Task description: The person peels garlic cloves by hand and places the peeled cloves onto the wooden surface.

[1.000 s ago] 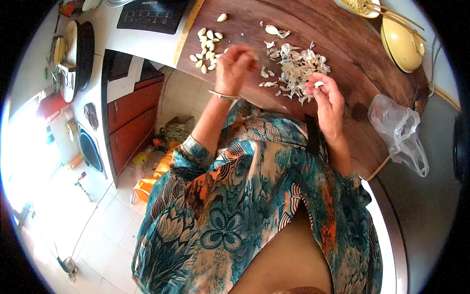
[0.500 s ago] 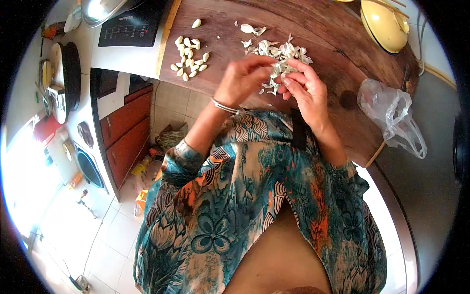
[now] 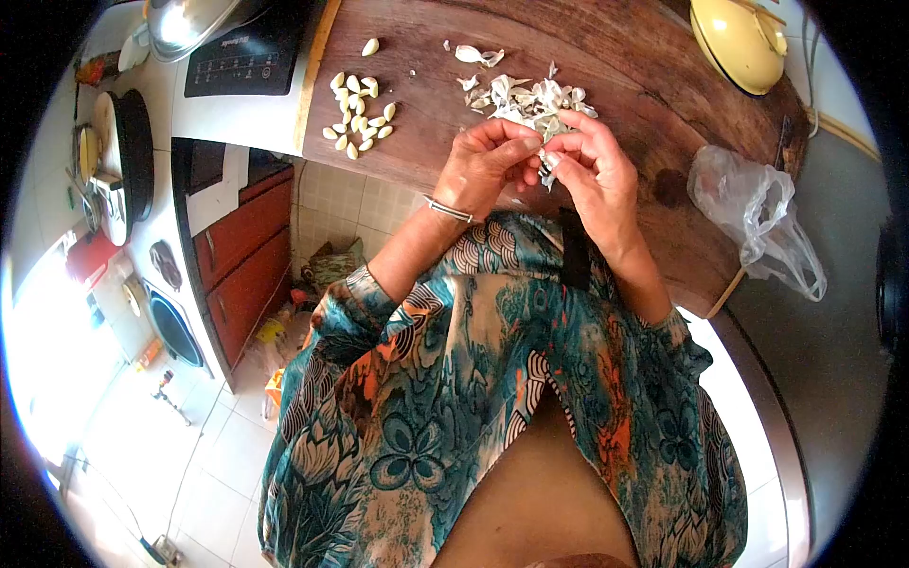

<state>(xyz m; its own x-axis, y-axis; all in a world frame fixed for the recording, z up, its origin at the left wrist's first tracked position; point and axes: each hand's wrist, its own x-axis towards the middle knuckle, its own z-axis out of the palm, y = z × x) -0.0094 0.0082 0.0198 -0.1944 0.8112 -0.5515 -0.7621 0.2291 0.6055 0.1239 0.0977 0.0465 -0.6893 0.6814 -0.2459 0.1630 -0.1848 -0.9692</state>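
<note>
- Skin pile: papery garlic skins, white and pale brown; lay loosely heaped on the wooden worktop. Landmark for the entries below.
- Garlic piece: one, small and whitish; sat between both sets of fingertips, at the near edge of the skin pile. Mostly covered by the fingers; whether skin remained on it could not be told.
- Left hand: bare; thumb and forefinger narrowed in a pinch on the garlic piece, the other fingers curled; stood just to the near left of the skin pile.
- Right hand: bare; thumb and fingers drawn in on the same garlic piece, fingertips meeting those of the left hand; stood at the near right of the skin pile.
- Bracelet: silver-coloured, on the left wrist.
- Clove group: pale, smooth garlic cloves, grouped loosely; lay well to the left of the skin pile.
- Single clove: apart from the group; lay to the far left of the skin pile.
- Loose skin: lay just beyond the skin pile, on its left.
- Plastic bag: clear, crumpled; lay to the right of the skin pile.
- Yellow bowl: tilted; stood to the far right of the skin pile.
</note>
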